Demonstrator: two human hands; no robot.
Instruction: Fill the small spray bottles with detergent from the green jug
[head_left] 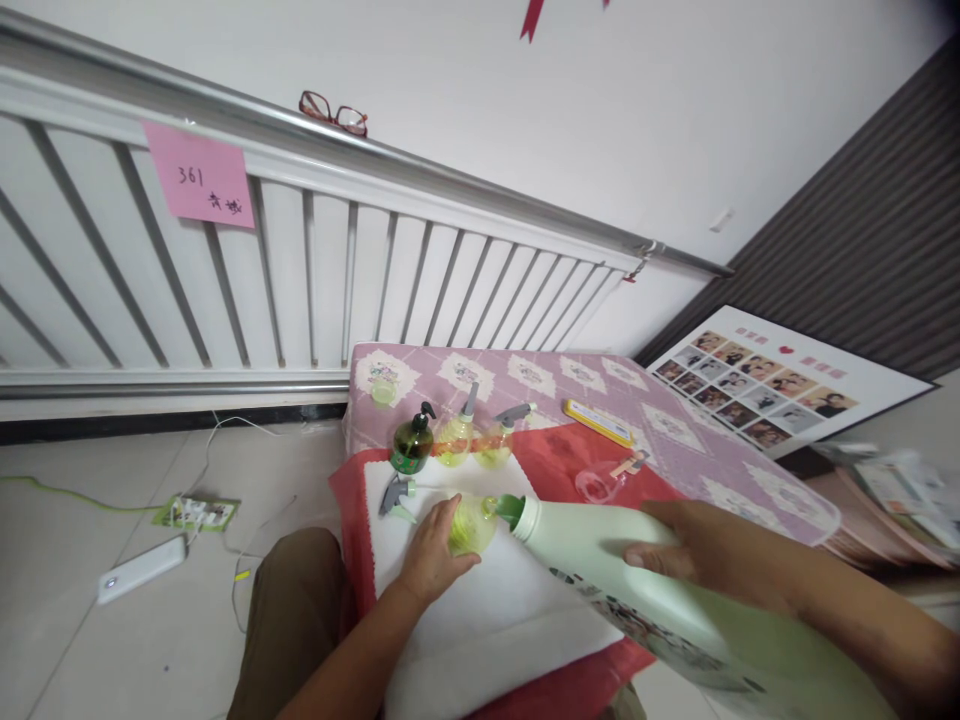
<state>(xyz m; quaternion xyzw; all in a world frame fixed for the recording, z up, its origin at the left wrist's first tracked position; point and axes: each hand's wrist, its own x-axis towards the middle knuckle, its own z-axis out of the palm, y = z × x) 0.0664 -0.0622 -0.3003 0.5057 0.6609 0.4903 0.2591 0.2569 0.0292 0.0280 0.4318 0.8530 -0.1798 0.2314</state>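
My left hand (439,555) is wrapped round a small clear spray bottle (474,527) with its top off, steadying it on the white cloth (517,600). In my right hand (667,548) is a large pale green jug (600,540), tipped so that its green spout (511,510) meets the small bottle's neck. Yellowish liquid shows in the small bottle; whether any is flowing is too fine to tell. A grey spray head (397,494) lies left of my left hand. Behind stand a dark green pump bottle (412,442) and two spray bottles with yellowish liquid, one (455,437) left of the other (496,440).
A yellow-and-white box (598,423), a pink coiled item (596,485) and a light green cup-like piece (383,390) lie on the patterned tablecloth (667,430). A white radiator (285,270) stands behind. Cables and a power strip (199,513) are on the floor at left.
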